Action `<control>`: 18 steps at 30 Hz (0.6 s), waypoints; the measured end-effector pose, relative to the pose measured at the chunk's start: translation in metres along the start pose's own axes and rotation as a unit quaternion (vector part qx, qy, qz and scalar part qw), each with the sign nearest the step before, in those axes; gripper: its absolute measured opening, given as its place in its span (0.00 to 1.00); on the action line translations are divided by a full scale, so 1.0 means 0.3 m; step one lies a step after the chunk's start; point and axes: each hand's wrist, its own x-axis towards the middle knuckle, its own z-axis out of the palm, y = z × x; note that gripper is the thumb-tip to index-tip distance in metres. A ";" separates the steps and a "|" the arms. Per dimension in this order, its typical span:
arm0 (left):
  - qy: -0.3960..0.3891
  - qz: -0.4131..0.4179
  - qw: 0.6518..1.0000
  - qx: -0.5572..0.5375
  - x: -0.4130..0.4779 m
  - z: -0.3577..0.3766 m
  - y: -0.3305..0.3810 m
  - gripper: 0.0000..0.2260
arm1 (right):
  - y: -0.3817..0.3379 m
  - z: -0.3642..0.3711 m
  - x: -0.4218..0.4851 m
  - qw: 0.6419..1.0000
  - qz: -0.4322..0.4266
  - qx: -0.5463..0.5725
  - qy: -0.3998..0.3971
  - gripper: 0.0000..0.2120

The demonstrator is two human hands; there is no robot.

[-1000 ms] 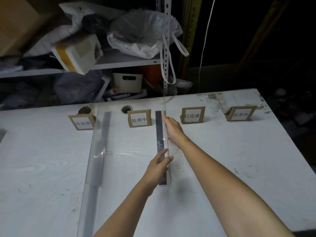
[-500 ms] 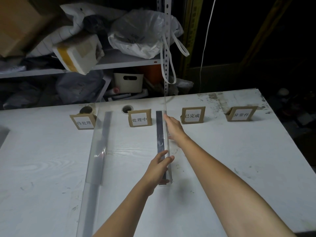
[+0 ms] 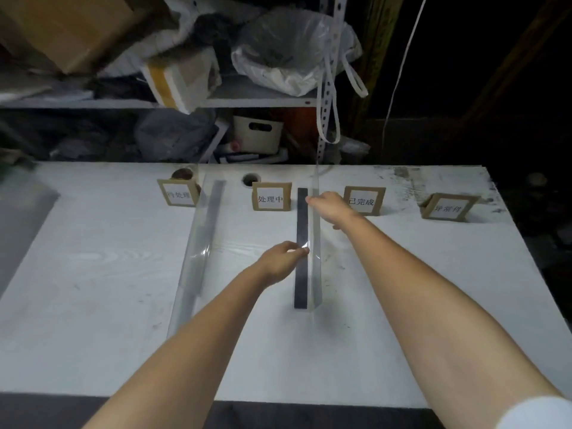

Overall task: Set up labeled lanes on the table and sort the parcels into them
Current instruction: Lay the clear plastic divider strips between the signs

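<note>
A clear acrylic divider (image 3: 315,274) stands upright on the white table (image 3: 93,289), next to a dark strip (image 3: 301,283), between the second and third label cards. My left hand (image 3: 283,261) touches the divider's left face at mid length, fingers fairly straight. My right hand (image 3: 332,209) holds its far end from the right, fingers on the top edge. Another clear divider (image 3: 198,252) stands further left. Four cardboard label cards line the far edge: first (image 3: 179,193), second (image 3: 271,197), third (image 3: 362,200), fourth (image 3: 448,206). No parcels lie on the table.
Behind the table, a shelf (image 3: 216,102) holds plastic bags, a taped box and a cardboard box (image 3: 65,29). A white bin (image 3: 257,133) sits below it. Two round holes (image 3: 250,179) are in the table's far edge. A grey sheet (image 3: 21,221) lies at the left.
The view has shifted so the table's near edge shows. My left hand slid a little further along the divider; both hands stay on it.
</note>
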 end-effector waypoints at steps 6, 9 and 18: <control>0.070 0.006 0.977 0.201 -0.115 -0.270 0.041 0.27 | -0.179 -0.068 -0.112 0.985 -0.039 -0.170 -0.002 0.28; 0.108 -0.001 0.970 0.216 -0.227 -0.432 0.021 0.27 | -0.307 -0.035 -0.193 0.965 -0.074 -0.250 -0.035 0.30; 0.220 -0.096 0.939 0.246 -0.592 -0.909 -0.315 0.27 | -0.677 0.310 -0.437 0.898 -0.166 -0.402 -0.072 0.24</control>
